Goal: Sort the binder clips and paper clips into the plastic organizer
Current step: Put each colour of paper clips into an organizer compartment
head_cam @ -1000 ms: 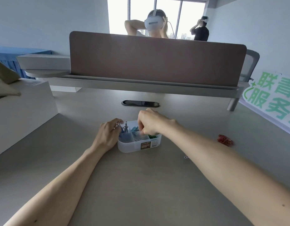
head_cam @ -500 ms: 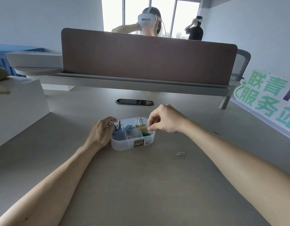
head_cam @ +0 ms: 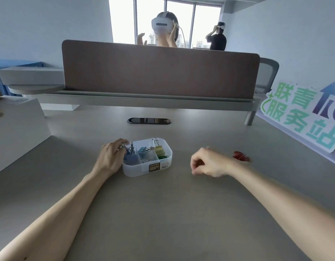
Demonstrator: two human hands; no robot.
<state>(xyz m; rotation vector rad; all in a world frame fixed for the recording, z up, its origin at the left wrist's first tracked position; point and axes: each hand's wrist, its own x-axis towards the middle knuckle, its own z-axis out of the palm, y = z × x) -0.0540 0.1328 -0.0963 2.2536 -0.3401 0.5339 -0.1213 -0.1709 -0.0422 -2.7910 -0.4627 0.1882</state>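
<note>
A clear plastic organizer (head_cam: 144, 169) with several compartments stands on the grey desk. Blue binder clips (head_cam: 131, 157) fill its left section, a yellow-green binder clip (head_cam: 159, 150) and green paper clips (head_cam: 163, 157) its right. My left hand (head_cam: 111, 159) grips the organizer's left rim, fingers curled over the edge. My right hand (head_cam: 208, 162) hovers low over the desk to the right of the organizer, fingers curled and pinched downward; whatever lies beneath them is hidden. A small pile of red paper clips (head_cam: 241, 157) lies just beyond my right wrist.
A brown divider panel (head_cam: 161, 72) closes off the desk's far side, with a black cable slot (head_cam: 149, 120) in front of it. A white box (head_cam: 16, 125) stands at the left. A green-lettered sign (head_cam: 302, 119) leans at the right. Two people wearing headsets are behind the divider.
My right hand has left the organizer and moved right and down toward the desk, covering the spot where a single loose paper clip lay. My left hand has stayed on the organizer.
</note>
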